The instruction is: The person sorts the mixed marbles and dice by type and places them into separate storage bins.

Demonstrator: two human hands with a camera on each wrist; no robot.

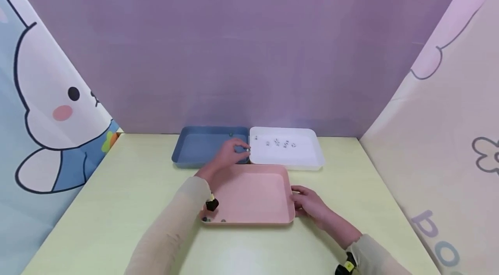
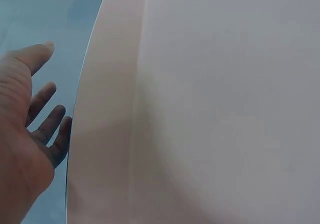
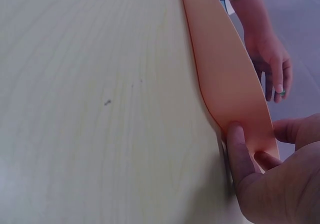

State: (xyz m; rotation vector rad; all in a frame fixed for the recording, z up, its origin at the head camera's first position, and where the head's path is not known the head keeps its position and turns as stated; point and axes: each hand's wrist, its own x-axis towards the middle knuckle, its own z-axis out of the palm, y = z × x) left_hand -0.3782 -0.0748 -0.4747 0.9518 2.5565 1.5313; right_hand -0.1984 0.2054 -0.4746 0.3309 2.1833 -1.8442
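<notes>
My left hand (image 1: 225, 154) reaches over the inner right part of the blue tray (image 1: 200, 147), beside the white tray (image 1: 306, 158). Thumb and finger pinch a tiny green piece (image 3: 282, 93), too small for its kind to show; the left wrist view does not show it. My right hand (image 1: 312, 206) grips the right wall of the pink tray (image 1: 253, 197), with a fingertip (image 3: 236, 134) against the outside and another digit over the rim. Small dark pieces (image 1: 205, 219) lie in the pink tray's near left corner, and another small piece (image 1: 223, 220) lies along its near wall.
Several small dark-marked pieces (image 1: 286, 144) are scattered in the white tray. One small greenish piece (image 1: 231, 134) lies at the back of the blue tray. The trays stand on a pale wooden table (image 1: 128, 188), with a purple wall (image 1: 241, 50) behind and printed cloths at both sides.
</notes>
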